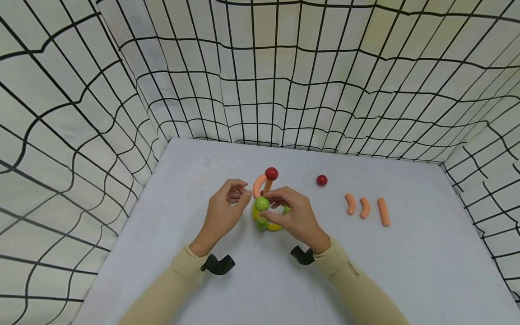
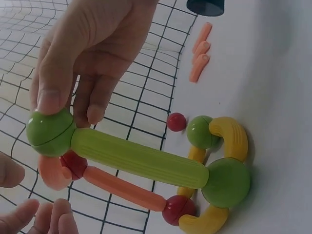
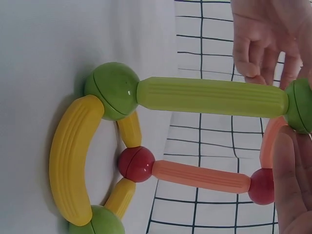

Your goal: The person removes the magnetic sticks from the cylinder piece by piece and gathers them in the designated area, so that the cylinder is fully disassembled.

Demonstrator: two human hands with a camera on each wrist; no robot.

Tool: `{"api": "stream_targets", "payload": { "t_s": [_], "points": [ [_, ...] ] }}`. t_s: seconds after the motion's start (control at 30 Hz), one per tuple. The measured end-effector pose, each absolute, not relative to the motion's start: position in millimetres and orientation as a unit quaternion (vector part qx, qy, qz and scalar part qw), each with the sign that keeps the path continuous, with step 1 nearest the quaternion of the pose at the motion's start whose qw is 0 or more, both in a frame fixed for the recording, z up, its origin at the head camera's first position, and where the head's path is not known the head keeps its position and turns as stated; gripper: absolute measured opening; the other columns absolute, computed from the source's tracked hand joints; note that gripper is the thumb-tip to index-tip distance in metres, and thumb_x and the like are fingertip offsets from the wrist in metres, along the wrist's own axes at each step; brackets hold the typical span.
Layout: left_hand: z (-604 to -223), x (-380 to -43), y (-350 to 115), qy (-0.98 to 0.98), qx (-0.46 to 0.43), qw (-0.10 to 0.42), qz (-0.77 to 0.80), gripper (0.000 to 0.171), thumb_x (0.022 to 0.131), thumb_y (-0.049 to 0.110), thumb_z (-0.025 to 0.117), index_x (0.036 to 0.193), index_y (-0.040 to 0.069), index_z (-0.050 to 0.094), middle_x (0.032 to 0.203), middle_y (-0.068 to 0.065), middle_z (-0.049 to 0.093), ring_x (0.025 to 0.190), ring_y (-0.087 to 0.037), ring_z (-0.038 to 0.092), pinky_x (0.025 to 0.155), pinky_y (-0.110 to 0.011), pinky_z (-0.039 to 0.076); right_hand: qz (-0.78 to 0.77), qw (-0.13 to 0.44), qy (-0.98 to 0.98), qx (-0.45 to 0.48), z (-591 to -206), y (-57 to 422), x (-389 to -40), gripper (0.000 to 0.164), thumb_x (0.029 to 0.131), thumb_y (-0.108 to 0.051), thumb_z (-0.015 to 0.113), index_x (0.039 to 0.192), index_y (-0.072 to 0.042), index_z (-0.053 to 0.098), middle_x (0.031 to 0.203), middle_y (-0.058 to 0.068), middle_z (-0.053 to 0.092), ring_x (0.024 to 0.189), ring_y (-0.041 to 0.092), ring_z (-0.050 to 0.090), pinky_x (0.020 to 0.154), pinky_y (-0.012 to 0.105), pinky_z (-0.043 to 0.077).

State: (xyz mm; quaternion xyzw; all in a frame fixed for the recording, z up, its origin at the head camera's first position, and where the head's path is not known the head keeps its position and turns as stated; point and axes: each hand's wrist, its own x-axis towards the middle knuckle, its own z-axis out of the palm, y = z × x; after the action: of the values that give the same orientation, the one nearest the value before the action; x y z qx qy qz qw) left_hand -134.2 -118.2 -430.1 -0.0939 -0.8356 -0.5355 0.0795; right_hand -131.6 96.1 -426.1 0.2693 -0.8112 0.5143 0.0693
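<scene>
My right hand (image 1: pixel 290 212) pinches a green ball (image 1: pixel 262 203) between thumb and fingers. That ball sits on the upper end of an upright green rod (image 2: pixel 141 158), whose foot is on another green ball (image 3: pixel 112 90) at the table. Curved yellow sticks (image 3: pixel 73 151) link the base balls in a ring, with a red ball (image 3: pixel 136 164) among them. From it rises a straight orange stick (image 3: pixel 200 176) topped by a red ball (image 1: pixel 271 174). A curved orange stick (image 1: pixel 257 186) arches from that top ball toward the pinched one. My left hand (image 1: pixel 227 203), loosely curled and holding nothing, is just left of the structure.
Right of the structure lie a loose red ball (image 1: pixel 322 180), two short curved orange sticks (image 1: pixel 350 204) and a straight orange stick (image 1: pixel 383 211). Black net over white walls (image 1: pixel 284 95) surrounds the back and sides of the white table (image 1: pixel 406 271). Black fittings (image 1: pixel 219 265) project near both wrists.
</scene>
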Motion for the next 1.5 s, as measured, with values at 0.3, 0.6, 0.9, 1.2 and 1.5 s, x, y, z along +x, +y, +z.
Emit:
{"api": "stream_targets", "payload": {
  "t_s": [0.3,0.6,0.9,1.2,1.5],
  "points": [
    [-423.3,-152.7,-121.8,-0.775,-0.020,-0.074,-0.627,0.035,0.103,0.031,0.064,0.133,0.013,0.059,0.124,-0.016,0.072,0.108,-0.027,0.072,0.096,-0.034,0.061,0.516,0.068,-0.812,0.263,-427.2,96.1,-130.7,0.038,0.083,-0.012,0.087,0.118,-0.009,0.072,0.113,0.005,0.074,0.096,0.015,0.072,0.088,0.030,0.064],
    [-423.8,-157.6,-119.4,-0.721,-0.038,-0.136,-0.679,0.044,0.101,0.028,0.066,0.140,0.009,0.058,0.132,-0.023,0.068,0.103,-0.013,0.072,0.102,-0.032,0.059,0.524,0.080,-0.803,0.273,-428.8,93.6,-129.8,0.038,0.082,-0.012,0.087,0.117,-0.009,0.072,0.112,0.006,0.073,0.096,0.016,0.072,0.090,0.032,0.064],
    [-424.8,-159.1,-116.6,-0.703,-0.041,-0.143,-0.696,0.047,0.100,0.025,0.069,0.141,0.004,0.059,0.130,-0.015,0.066,0.104,-0.010,0.069,0.094,-0.022,0.060,0.514,0.104,-0.804,0.280,-431.8,91.2,-130.0,0.036,0.082,-0.013,0.088,0.114,-0.008,0.073,0.109,0.005,0.073,0.095,0.016,0.072,0.088,0.031,0.064],
    [-426.1,-158.4,-118.0,-0.727,-0.035,-0.133,-0.673,0.045,0.098,0.027,0.072,0.139,0.011,0.063,0.138,-0.014,0.067,0.115,-0.015,0.069,0.101,-0.026,0.057,0.513,0.105,-0.801,0.289,-433.1,91.8,-131.4,0.033,0.084,-0.012,0.086,0.114,-0.008,0.073,0.110,0.006,0.074,0.094,0.016,0.072,0.087,0.032,0.064],
    [-434.3,-162.5,-117.5,-0.768,-0.036,-0.102,-0.631,0.040,0.095,0.029,0.075,0.132,0.017,0.066,0.130,-0.013,0.071,0.119,-0.022,0.069,0.102,-0.035,0.059,0.516,0.095,-0.803,0.280,-433.5,91.8,-132.0,0.035,0.084,-0.012,0.087,0.115,-0.009,0.073,0.111,0.005,0.074,0.094,0.016,0.073,0.088,0.031,0.064]
  ]
}}
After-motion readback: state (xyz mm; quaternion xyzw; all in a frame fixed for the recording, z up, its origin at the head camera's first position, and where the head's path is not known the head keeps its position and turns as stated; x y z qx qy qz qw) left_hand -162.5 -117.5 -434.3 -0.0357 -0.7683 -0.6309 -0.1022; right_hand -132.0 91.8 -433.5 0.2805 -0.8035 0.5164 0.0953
